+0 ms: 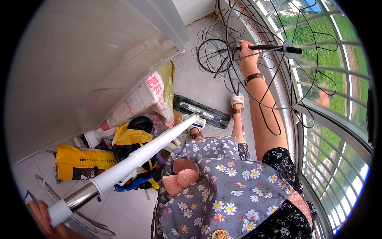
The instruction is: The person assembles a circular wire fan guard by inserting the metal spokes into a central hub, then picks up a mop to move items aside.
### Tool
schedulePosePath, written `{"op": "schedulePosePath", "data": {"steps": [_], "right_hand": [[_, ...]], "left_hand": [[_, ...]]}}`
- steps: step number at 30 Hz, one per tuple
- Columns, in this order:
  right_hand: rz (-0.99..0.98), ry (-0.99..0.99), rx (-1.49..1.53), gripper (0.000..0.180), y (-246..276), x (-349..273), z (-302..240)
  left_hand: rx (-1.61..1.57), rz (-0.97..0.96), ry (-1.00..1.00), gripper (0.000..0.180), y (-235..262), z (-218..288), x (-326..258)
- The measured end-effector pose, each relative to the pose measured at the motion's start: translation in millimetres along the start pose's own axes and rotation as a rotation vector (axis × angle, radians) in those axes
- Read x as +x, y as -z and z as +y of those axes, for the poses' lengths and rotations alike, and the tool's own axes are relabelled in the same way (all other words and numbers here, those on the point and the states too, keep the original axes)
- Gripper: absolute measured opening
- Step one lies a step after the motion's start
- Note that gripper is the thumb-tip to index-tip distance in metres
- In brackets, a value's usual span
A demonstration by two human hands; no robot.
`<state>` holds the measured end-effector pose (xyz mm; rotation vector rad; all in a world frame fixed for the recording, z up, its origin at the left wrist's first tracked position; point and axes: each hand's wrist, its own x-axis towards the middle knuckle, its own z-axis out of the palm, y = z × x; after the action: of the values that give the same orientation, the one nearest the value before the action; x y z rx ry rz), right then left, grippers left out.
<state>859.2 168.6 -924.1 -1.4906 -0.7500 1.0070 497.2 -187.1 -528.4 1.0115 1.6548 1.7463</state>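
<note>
My right hand (247, 55) is closed around the black centre pole of a wire rack (267, 47), a tall stand with round hoops and many curved hooks. The rack leans across the upper right, and another black hoop (212, 55) shows low behind my hand. At the lower left edge my left hand (41, 219) wraps round the end of a white and silver mop pole (133, 159). The pole runs up to a flat mop head (202, 111) with a dark pad, lying on the floor near my feet.
Left of the mop stand a white and gold woven sack (143, 93), a yellow bag (81, 161) and a heap of bags. A grey panel (87, 71) fills the upper left. Barred windows (334, 59) and a ledge line the right side. Tiled floor (185, 75) lies ahead.
</note>
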Motion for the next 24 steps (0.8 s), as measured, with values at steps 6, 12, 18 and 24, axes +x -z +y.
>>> {"op": "schedulePosePath", "data": {"steps": [6,12,18,24], "right_hand": [[-0.123,-0.031,-0.170,0.020,0.4,-8.0,-2.4],[-0.291,0.402,-0.808,0.022,56.8,-1.3,7.3],[-0.267,0.018,-0.526,0.022,54.3,4.3,4.7],[-0.244,0.249,-0.648,0.022,34.1,38.5,1.5]], "left_hand": [[-0.381,-0.341,0.130,0.031,-13.3,-37.2,43.2],[-0.306,-0.176,0.124,0.010,-36.0,-74.0,26.4],[-0.175,0.141,0.108,0.017,-47.3,-118.1,24.7],[-0.098,0.136,0.061,0.035,-52.3,-139.8,57.8]]}}
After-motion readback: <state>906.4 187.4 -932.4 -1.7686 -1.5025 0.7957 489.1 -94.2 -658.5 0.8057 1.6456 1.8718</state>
